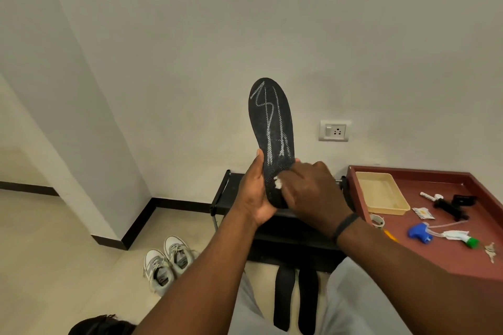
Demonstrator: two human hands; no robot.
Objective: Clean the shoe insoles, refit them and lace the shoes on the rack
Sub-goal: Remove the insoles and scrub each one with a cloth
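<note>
A black insole (pixel 270 122) streaked with white chalk-like marks stands upright in front of me. My left hand (pixel 254 193) grips its heel end from the left. My right hand (pixel 313 187) pinches a small white wad (pixel 278 182) and presses it against the insole's lower part. Behind and below my hands is the low black shoe rack (pixel 231 193). Two more black insoles (pixel 295 299) lie on the floor in front of it. A pair of white and grey laced sneakers (pixel 168 262) sits on the floor to the left.
A reddish table (pixel 435 261) at the right carries a beige tray (pixel 381 193), a blue spray-bottle head (pixel 417 232), a tape roll (pixel 377 221), black tools, a sachet and keys. A wall socket (pixel 334 130) is above the rack. A dark bag (pixel 100 325) lies at bottom left.
</note>
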